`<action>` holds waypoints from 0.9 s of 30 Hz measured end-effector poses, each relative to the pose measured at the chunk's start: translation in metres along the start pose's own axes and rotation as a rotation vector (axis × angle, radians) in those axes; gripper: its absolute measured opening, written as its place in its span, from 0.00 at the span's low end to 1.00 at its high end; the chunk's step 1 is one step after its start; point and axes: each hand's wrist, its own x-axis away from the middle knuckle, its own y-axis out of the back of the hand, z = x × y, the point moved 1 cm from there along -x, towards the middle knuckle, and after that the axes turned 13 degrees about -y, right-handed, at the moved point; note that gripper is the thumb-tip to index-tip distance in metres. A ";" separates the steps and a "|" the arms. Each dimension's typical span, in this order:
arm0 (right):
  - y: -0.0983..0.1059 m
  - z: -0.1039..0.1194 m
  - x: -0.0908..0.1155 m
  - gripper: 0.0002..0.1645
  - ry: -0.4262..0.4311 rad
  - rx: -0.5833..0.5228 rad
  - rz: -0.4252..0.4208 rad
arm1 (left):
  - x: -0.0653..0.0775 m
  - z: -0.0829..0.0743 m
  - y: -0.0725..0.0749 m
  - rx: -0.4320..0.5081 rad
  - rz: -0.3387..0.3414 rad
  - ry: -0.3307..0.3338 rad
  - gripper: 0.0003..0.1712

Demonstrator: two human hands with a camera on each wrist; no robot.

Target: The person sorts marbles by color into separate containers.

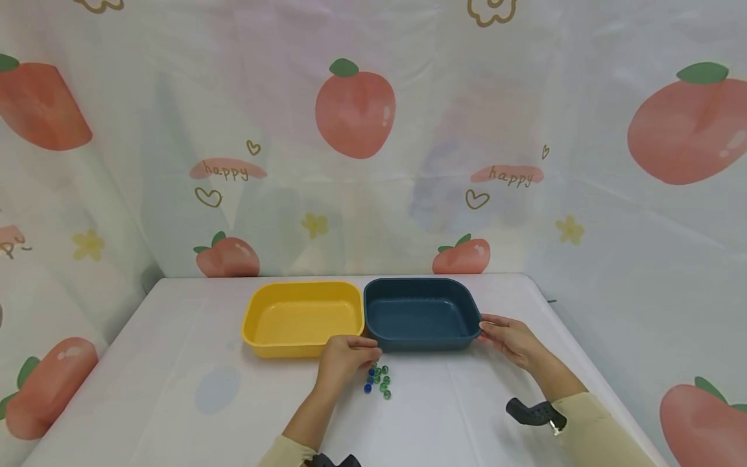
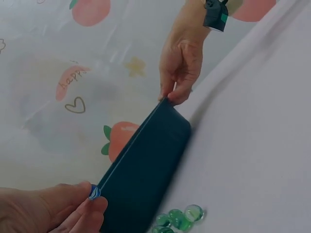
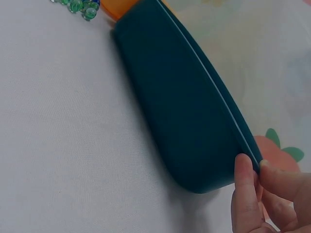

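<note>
My left hand [image 1: 343, 359] pinches a blue marble [image 2: 95, 193] between thumb and fingertips, close to the near left corner of the dark blue bin [image 1: 423, 345]. The right hand [image 1: 513, 338] grips that bin's rim at its right end, thumb on one side and fingers against the outer wall, as the right wrist view shows. Below the left hand, green marbles [image 1: 388, 394] and a few blue marbles [image 1: 367, 388] lie in a cluster on the white table.
Left of the dark blue bin stands a yellow bin [image 1: 286, 352], side against side with it. Both are near the back edge of the white-covered table [image 1: 175, 363]. Behind hangs a peach-patterned cloth [image 1: 362, 214], which also runs along both sides.
</note>
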 end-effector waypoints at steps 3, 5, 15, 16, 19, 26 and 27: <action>0.001 0.000 -0.001 0.36 0.001 0.001 -0.004 | -0.006 -0.008 -0.002 0.014 0.002 -0.001 0.10; 0.001 0.000 -0.001 0.36 0.002 0.006 -0.004 | -0.011 -0.012 -0.003 0.019 0.004 0.003 0.10; 0.005 -0.001 -0.002 0.37 0.007 -0.003 0.005 | -0.047 -0.025 -0.025 0.044 0.008 0.032 0.11; 0.005 -0.002 -0.003 0.37 0.007 -0.004 0.007 | -0.051 -0.026 -0.027 0.030 0.006 0.035 0.11; 0.006 -0.003 -0.003 0.37 0.014 -0.003 0.015 | -0.060 -0.027 -0.034 -0.012 0.008 0.044 0.09; 0.005 -0.003 -0.003 0.39 0.051 -0.027 0.057 | -0.068 -0.028 -0.044 -0.137 0.004 0.057 0.07; 0.005 -0.003 -0.003 0.40 0.050 -0.031 0.053 | -0.069 -0.028 -0.044 -0.154 0.003 0.062 0.07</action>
